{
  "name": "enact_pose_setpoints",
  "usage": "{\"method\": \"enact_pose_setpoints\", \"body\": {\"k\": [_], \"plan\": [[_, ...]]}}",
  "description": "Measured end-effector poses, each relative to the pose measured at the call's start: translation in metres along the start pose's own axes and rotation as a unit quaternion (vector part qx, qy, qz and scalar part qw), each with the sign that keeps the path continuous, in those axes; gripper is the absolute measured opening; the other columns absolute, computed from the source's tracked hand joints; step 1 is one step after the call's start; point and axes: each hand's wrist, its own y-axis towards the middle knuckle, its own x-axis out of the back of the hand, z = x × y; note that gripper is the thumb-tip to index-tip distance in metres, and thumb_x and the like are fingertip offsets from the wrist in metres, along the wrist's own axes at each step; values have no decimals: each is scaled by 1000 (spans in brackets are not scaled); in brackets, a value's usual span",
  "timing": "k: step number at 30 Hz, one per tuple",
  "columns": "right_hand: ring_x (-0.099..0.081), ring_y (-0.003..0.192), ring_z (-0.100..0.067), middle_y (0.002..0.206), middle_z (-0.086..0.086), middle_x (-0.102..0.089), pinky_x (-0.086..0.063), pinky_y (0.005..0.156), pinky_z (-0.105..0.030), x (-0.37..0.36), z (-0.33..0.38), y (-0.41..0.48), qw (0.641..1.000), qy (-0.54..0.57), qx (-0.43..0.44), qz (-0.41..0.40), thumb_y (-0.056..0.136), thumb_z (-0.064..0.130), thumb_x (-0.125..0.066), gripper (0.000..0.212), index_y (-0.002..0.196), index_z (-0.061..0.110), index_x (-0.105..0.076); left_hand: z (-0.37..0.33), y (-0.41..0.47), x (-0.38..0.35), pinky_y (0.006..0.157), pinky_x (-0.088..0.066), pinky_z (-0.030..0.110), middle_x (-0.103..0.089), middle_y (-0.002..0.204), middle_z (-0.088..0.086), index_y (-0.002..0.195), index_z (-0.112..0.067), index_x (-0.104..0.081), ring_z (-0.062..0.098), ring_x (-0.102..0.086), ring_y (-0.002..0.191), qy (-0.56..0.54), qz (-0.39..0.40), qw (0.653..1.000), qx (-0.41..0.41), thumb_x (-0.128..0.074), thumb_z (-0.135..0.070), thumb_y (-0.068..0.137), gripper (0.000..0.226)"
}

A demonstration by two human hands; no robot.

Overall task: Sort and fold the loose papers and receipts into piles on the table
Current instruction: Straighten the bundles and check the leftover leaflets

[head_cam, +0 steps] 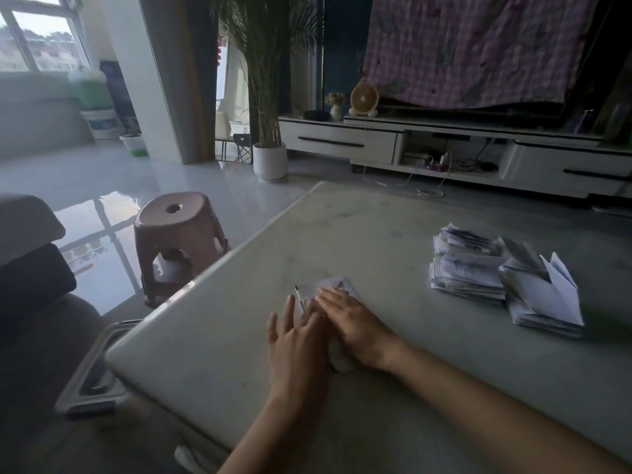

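A small folded white paper [319,289] lies on the pale table [212,336] in front of me. My right hand [352,323] lies flat on it with straight fingers and covers most of it. Beside it, my left hand [295,340] rests with fingers spread, its fingertips at the paper's left edge. Part of the paper shows between my two wrists. At the right of the table stand two piles of folded papers: a thick stack [465,265] and, next to it, a pile [543,295] whose top sheet stands half open.
A pink plastic stool [178,230] stands on the floor off the table's left edge. A grey sofa [30,285] is at the far left, with a tray-like lid [92,381] below the table corner. A TV cabinet [455,145] and potted plant [270,159] stand beyond.
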Motion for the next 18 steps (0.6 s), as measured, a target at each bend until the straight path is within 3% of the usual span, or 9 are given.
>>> {"method": "enact_pose_setpoints", "body": {"k": [2,4,9,12,14,16,18], "plan": [[-4,146,-18,157,-12,-7,10,107,-12,0,2,-2,1000,-19,2,8,88,23,-10,62,147,4,-13,6,1,0,116,2,41,-1,158,-4,148,-29,-8,22,6,145,20,56,998,5,-37,-23,92,64],[-2,146,-17,157,-11,-5,11,108,-12,2,6,-2,1000,-27,0,13,87,24,-11,64,147,4,-11,12,4,4,114,9,44,4,158,-5,148,-29,2,22,11,144,81,60,995,-19,-33,-28,96,63],[1,146,-16,158,-10,-3,12,110,-16,7,9,-3,998,-49,-17,23,100,26,-12,52,148,5,-9,9,6,11,113,15,49,8,158,-1,149,-23,9,25,17,143,171,84,980,-53,-21,-38,99,60],[3,146,-17,157,-12,0,23,99,-11,7,9,-4,995,-96,2,29,89,32,2,65,147,3,-5,10,4,5,113,17,44,12,157,-4,148,-25,11,16,21,141,108,87,990,-24,-1,-45,94,59],[5,146,-17,157,-11,1,23,100,-12,1,9,-3,994,-106,-3,26,85,37,7,72,147,4,-5,14,2,-1,111,19,41,13,157,-6,148,-26,11,11,26,136,83,77,993,-22,16,-50,76,76],[7,145,-16,158,-9,2,21,102,-13,2,9,-4,995,-92,-12,38,99,31,-4,56,148,6,-3,14,2,-4,112,19,39,12,157,-4,147,-24,12,11,24,138,75,63,995,-21,19,-49,68,83],[10,145,-15,157,-8,7,21,100,-13,6,9,-6,994,-97,-6,51,103,24,-15,51,147,5,2,11,1,-3,114,18,38,11,157,-2,148,-22,10,14,20,142,73,54,996,-20,12,-48,75,77]]}}
